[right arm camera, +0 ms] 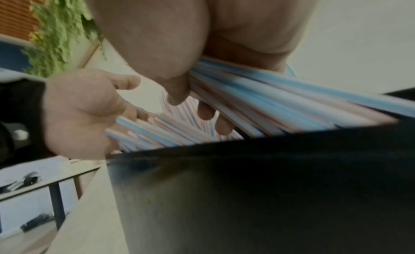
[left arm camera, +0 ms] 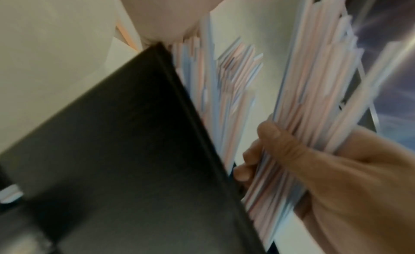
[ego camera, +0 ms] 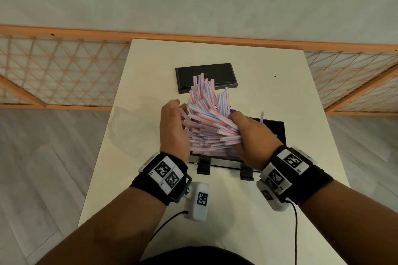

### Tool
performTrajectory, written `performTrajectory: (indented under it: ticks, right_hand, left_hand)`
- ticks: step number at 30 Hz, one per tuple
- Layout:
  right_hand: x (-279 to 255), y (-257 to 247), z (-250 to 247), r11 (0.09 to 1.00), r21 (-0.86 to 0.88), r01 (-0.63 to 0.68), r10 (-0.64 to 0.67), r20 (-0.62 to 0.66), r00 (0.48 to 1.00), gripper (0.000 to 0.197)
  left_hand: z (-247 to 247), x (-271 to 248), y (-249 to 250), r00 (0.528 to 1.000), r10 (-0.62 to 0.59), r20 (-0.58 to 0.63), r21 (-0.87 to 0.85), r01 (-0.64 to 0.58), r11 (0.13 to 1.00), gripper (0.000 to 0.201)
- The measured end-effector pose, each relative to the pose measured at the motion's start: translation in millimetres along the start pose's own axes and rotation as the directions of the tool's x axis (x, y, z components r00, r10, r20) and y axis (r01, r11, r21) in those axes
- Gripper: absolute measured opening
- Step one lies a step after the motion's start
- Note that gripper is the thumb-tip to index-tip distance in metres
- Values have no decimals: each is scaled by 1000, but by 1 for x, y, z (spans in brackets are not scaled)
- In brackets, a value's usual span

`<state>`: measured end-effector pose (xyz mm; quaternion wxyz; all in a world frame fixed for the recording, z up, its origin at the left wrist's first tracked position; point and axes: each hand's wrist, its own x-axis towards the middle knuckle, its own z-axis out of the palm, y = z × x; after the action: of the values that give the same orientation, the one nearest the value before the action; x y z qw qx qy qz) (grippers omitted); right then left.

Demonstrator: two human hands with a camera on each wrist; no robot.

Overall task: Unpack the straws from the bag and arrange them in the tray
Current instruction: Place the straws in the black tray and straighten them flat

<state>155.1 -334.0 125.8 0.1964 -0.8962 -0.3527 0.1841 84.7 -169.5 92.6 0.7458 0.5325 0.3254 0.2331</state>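
my left hand [ego camera: 173, 129] + right hand [ego camera: 251, 135] grips both curled round fanned straws [ego camera: 206, 118] | bundle held just above black tray [ego camera: 277, 129] | second tray [ego camera: 204, 77] beyond it on table [ego camera: 301, 97]

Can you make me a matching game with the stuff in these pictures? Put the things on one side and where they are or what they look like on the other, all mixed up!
Things:
1. straws
2. left hand
3. flat black lid
4. table

Descriptions:
A. white, underneath everything
B. striped red, white and blue, fanned out in a big bundle
C. lies at the far end, beyond the hands
D. holds the bundle's left side

Pairs: 1-B, 2-D, 3-C, 4-A
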Motion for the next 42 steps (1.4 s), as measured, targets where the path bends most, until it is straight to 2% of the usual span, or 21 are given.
performTrajectory:
  ticks: [2, 4, 8, 10, 12, 14, 16, 17, 20, 22, 24, 26, 27, 29, 31, 33, 35, 37, 40, 42]
  right_hand:
    - [0, 3, 5, 999, 43, 6, -5, -30, 1000, 32]
    - [-3, 8, 11, 999, 41, -21, 24, -75, 997, 35]
    - [-13, 18, 7, 996, 7, -88, 87, -216, 973, 46]
    - [-18, 27, 0, 981, -15, -192, 184, -220, 958, 47]
    - [-21, 39, -4, 947, -9, -322, 314, -203, 927, 42]
    - [-20, 49, -8, 923, 31, -383, 376, -270, 886, 36]
    - [-15, 52, -14, 917, 63, -394, 394, -302, 868, 38]
    - [-10, 53, -15, 918, 63, -391, 391, -289, 874, 37]
    - [2, 53, -16, 941, -19, -338, 323, -251, 913, 16]
    - [2, 50, -21, 968, -32, -248, 225, -316, 922, 16]
    - [-3, 41, -31, 993, -44, -114, 84, -430, 899, 12]
    - [-11, 26, -41, 994, -106, 4, -53, -465, 884, 17]
    - [-14, 17, -43, 991, -123, 46, -97, -453, 886, 20]
    - [-16, 0, -41, 994, -80, 69, -95, -393, 915, 26]
    - [-17, -6, -33, 1000, -6, 7, -9, -289, 957, 36]
    - [-19, -2, -21, 999, -19, -51, 47, -171, 984, 31]
    - [-24, 6, -8, 995, -42, -94, 95, 20, 995, 34]
    - [-30, 12, 4, 993, -37, -110, 114, 177, 978, 35]
    - [-31, 17, 16, 994, -74, -78, 91, 195, 976, 46]
    - [-28, 17, 18, 996, -61, -58, 68, 166, 984, 51]
  left_hand:
    - [1, 6, 5, 998, -52, -19, -70, 50, 996, 79]
    - [2, 6, 9, 999, -42, -3, -57, 41, 998, 81]
    - [2, 2, 2, 1000, -24, 1, 24, 24, 999, 68]
    - [2, 2, -5, 999, 1, 36, 81, -4, 997, 70]
    - [4, -1, -6, 996, 36, 83, 173, -50, 984, 55]
    - [8, -3, -7, 993, 42, 106, 256, -68, 964, 39]
    - [8, -3, -7, 993, 47, 113, 297, -79, 952, 44]
    - [9, -3, -5, 994, 43, 102, 306, -72, 949, 51]
    - [11, -5, -3, 997, 23, 70, 299, -43, 953, 65]
    - [9, -4, -2, 999, 12, 42, 250, -22, 968, 61]
    - [6, 1, -3, 999, -54, 6, 174, 52, 983, 60]
    - [0, 9, -9, 991, -133, -28, 148, 135, 980, 60]
    - [-3, 13, -14, 983, -180, -29, 123, 183, 976, 61]
    - [-9, 17, -24, 957, -290, -6, 31, 290, 957, 77]
    - [-12, 17, -33, 938, -346, 35, 6, 346, 938, 96]
    - [-12, 17, -39, 934, -352, 65, 12, 352, 936, 108]
    - [-13, 18, -45, 941, -335, 57, 34, 333, 942, 104]
    - [-11, 14, -43, 957, -289, 40, 77, 285, 955, 98]
    - [-3, 3, -22, 982, -186, 27, 154, 179, 972, 79]
    - [3, -1, -12, 984, -178, 23, 177, 171, 969, 69]
